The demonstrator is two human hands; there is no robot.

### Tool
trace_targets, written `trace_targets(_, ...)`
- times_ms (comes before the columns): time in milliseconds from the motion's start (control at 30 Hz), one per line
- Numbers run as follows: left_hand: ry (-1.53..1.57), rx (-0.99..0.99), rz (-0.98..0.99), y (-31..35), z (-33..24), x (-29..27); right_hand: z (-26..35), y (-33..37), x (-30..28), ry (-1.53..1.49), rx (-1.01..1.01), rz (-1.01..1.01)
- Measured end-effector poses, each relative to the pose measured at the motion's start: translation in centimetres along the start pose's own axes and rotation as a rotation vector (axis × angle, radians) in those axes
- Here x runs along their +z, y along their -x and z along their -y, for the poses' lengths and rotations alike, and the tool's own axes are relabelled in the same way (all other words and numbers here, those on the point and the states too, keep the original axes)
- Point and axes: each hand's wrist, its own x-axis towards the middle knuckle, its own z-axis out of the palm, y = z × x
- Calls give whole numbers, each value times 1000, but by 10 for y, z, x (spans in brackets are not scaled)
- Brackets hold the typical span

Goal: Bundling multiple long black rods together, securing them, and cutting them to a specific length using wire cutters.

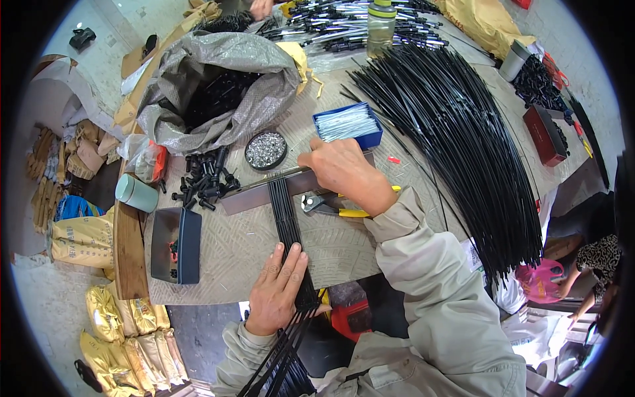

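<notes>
A flat row of thin black strands (283, 218) runs from a metal bar (248, 198) on the table down toward my lap. My left hand (279, 288) lies over the strands with its fingers stretched along them, and its thumb shows on their right side. Above the bar's right part is my right hand (347, 172), its fingers curled in; what they hold, if anything, is hidden. Just beyond it stands a blue box (372, 139) of thin pale sticks. Pliers with yellow handles (354, 213) lie below my right wrist. A round black dish (266, 151) of small shiny metal pieces sits left of that hand.
A large bundle of long black strands (456, 132) covers the table's right side. At the left are an open grey sack (258, 109), black fittings (208, 175), a dark bin (192, 248) and a pale-green cup (137, 192). A bottle (381, 30) stands at the back.
</notes>
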Motion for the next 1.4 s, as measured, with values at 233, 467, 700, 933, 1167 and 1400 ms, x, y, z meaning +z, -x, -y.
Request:
trace_targets(233,2,28,-4,-1,0,-1,2,-3,3,1,-17,-23)
trace_targets(467,11,1,-13,-1,-1,0,4,-5,2,-9,-43,-46)
trace_targets(700,0,7,0,-1,-1,-1,5,-4,1,4,-41,-40)
trace_targets(933,-8,-6,23,-1,-1,-1,6,-3,3,-18,-59,-19)
trace_targets(1167,-28,-9,33,-1,-2,-2,4,-7,6,-54,-115,-49)
trace_targets(1400,-27,-5,45,0,-1,-2,8,-7,6,-17,-115,-51)
